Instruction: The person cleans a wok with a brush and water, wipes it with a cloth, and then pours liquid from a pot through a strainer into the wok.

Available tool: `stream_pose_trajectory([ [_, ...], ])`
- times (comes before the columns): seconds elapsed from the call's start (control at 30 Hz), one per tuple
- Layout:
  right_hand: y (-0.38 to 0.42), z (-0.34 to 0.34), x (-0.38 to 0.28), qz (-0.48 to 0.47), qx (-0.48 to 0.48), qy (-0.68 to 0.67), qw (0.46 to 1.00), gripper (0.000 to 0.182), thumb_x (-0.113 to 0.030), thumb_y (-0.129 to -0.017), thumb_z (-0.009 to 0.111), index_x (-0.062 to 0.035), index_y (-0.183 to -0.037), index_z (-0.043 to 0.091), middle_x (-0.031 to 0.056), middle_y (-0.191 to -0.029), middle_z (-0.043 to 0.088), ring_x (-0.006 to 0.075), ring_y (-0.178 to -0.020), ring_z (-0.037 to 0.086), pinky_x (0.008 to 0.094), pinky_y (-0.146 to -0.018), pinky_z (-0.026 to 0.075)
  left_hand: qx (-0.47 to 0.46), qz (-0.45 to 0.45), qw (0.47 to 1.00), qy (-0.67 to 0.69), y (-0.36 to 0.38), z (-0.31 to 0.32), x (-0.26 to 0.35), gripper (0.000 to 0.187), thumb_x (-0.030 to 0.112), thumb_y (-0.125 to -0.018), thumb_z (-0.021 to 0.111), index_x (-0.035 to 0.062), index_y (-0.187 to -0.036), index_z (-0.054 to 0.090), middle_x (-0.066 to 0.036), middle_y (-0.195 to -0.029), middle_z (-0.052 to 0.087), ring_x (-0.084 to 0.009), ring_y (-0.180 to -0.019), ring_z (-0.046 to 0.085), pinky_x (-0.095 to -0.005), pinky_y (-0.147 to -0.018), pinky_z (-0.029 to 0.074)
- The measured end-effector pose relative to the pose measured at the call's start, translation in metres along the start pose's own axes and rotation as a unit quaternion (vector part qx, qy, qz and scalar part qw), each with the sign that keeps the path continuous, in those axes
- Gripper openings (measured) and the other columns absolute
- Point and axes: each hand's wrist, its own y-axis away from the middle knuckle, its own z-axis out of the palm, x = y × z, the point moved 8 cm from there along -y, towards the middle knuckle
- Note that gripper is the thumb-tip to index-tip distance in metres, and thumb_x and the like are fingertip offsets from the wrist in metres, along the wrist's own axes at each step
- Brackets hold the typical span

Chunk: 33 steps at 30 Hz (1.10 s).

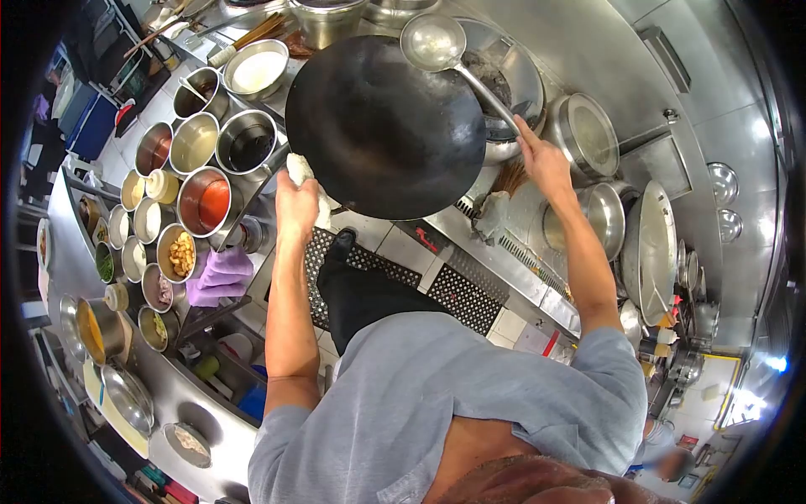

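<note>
A large black wok (pixel 386 126) is held off the stove, its broad dark face turned toward me. My left hand (pixel 297 206) is closed around a folded white cloth (pixel 321 202) at the wok's lower left rim. In my right hand (pixel 546 164), closed around the handle, is a long metal ladle (pixel 434 42). Its round bowl overlaps the wok's upper right rim in this view. Behind the wok, partly hidden by it, is a metal-rimmed stove burner (pixel 525 71).
To the left stand several metal pots of sauces, among them a red sauce (pixel 204 202), and a bowl of fried pieces (pixel 181 254). A purple cloth (pixel 220 275) hangs at the counter edge. At right are stacked metal bowls (pixel 588 134) and a big wok (pixel 648 252). Perforated mats (pixel 457 298) cover the floor.
</note>
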Motion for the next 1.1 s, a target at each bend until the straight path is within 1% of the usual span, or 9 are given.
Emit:
stream_pose_trajectory([
  [0.17, 0.013, 0.041, 0.013, -0.019, -0.061, 0.031, 0.997, 0.044, -0.036, -0.098, 0.045, -0.038, -0.141, 0.039, 0.0195, -0.074, 0.063, 0.0397, -0.069, 0.063, 0.0508, -0.063, 0.05, -0.007, -0.006, 1.0, 0.001, -0.001, 0.001, -0.006, 0.041, 0.012, -0.08, 0.054, -0.009, -0.115, 0.048, -0.025, -0.104, 0.063, -0.0311, -0.096, 0.063, -0.0381, -0.083, 0.049],
  [0.23, 0.011, 0.054, 0.022, 0.007, -0.139, 0.089, 0.986, 0.044, -0.036, -0.098, 0.045, -0.0379, -0.141, 0.039, 0.0204, -0.075, 0.063, 0.0401, -0.069, 0.063, 0.0512, -0.064, 0.05, -0.005, -0.009, 1.0, 0.006, 0.0, 0.0, 0.0, 0.041, 0.011, -0.08, 0.054, -0.0097, -0.115, 0.047, -0.026, -0.103, 0.062, -0.0316, -0.095, 0.063, -0.0385, -0.083, 0.048],
  [0.53, 0.008, 0.01, 0.011, 0.015, -0.011, 0.008, 1.0, 0.044, -0.036, -0.097, 0.046, -0.0385, -0.141, 0.039, 0.0215, -0.078, 0.064, 0.0412, -0.069, 0.063, 0.0505, -0.065, 0.05, -0.058, -0.012, 0.998, 0.038, -0.006, -0.002, 0.013, 0.036, 0.009, -0.08, 0.053, -0.0098, -0.111, 0.048, -0.02, -0.097, 0.061, -0.0244, -0.086, 0.061, -0.036, -0.074, 0.05],
  [0.67, 0.014, 0.032, 0.01, -0.004, -0.036, 0.049, 0.998, 0.044, -0.036, -0.097, 0.047, -0.0387, -0.14, 0.04, 0.0211, -0.076, 0.064, 0.0412, -0.067, 0.063, 0.0501, -0.064, 0.05, -0.054, -0.01, 0.998, 0.037, -0.008, -0.005, 0.014, 0.036, 0.008, -0.08, 0.053, -0.01, -0.111, 0.048, -0.02, -0.096, 0.061, -0.0228, -0.083, 0.061, -0.0347, -0.071, 0.05],
  [0.73, 0.01, 0.051, 0.024, 0.027, -0.095, 0.073, 0.992, 0.044, -0.036, -0.097, 0.048, -0.0393, -0.14, 0.04, 0.0205, -0.075, 0.064, 0.0403, -0.066, 0.063, 0.0504, -0.062, 0.05, -0.054, -0.003, 0.998, 0.032, -0.008, -0.003, 0.013, 0.036, 0.008, -0.081, 0.053, -0.01, -0.111, 0.049, -0.019, -0.096, 0.061, -0.0229, -0.083, 0.061, -0.0348, -0.072, 0.05],
  [0.87, 0.004, 0.043, 0.028, 0.049, -0.041, 0.032, 0.997, 0.044, -0.037, -0.096, 0.048, -0.0404, -0.14, 0.04, 0.0202, -0.074, 0.064, 0.0392, -0.066, 0.063, 0.0507, -0.061, 0.05, -0.053, -0.006, 0.998, 0.036, -0.008, -0.004, 0.011, 0.036, 0.009, -0.081, 0.053, -0.0099, -0.111, 0.049, -0.02, -0.097, 0.061, -0.0235, -0.083, 0.061, -0.035, -0.072, 0.05],
  [0.93, 0.013, 0.019, 0.019, 0.045, 0.032, -0.009, 0.998, 0.044, -0.037, -0.096, 0.048, -0.041, -0.14, 0.04, 0.0204, -0.074, 0.064, 0.0386, -0.066, 0.064, 0.0506, -0.061, 0.05, -0.053, -0.012, 0.998, 0.035, -0.007, -0.001, 0.008, 0.036, 0.009, -0.081, 0.054, -0.0098, -0.111, 0.049, -0.02, -0.097, 0.061, -0.0237, -0.083, 0.061, -0.0351, -0.072, 0.05],
  [1.07, 0.018, 0.023, 0.017, 0.029, 0.014, 0.033, 0.999, 0.043, -0.037, -0.097, 0.047, -0.0411, -0.14, 0.041, 0.0202, -0.073, 0.063, 0.0387, -0.066, 0.063, 0.05, -0.06, 0.05, -0.036, 0.002, 0.999, -0.011, -0.012, -0.007, 0.008, 0.038, 0.01, -0.08, 0.053, -0.0088, -0.113, 0.05, -0.02, -0.099, 0.062, -0.0254, -0.086, 0.062, -0.0362, -0.075, 0.05],
  [1.1, 0.015, 0.037, 0.021, 0.022, -0.037, 0.065, 0.997, 0.044, -0.037, -0.097, 0.047, -0.0414, -0.14, 0.04, 0.02, -0.073, 0.063, 0.0386, -0.065, 0.063, 0.0499, -0.06, 0.05, -0.038, 0.004, 0.999, -0.011, -0.013, -0.007, 0.01, 0.038, 0.01, -0.08, 0.053, -0.0088, -0.113, 0.05, -0.02, -0.099, 0.062, -0.0254, -0.086, 0.062, -0.0362, -0.075, 0.05],
])
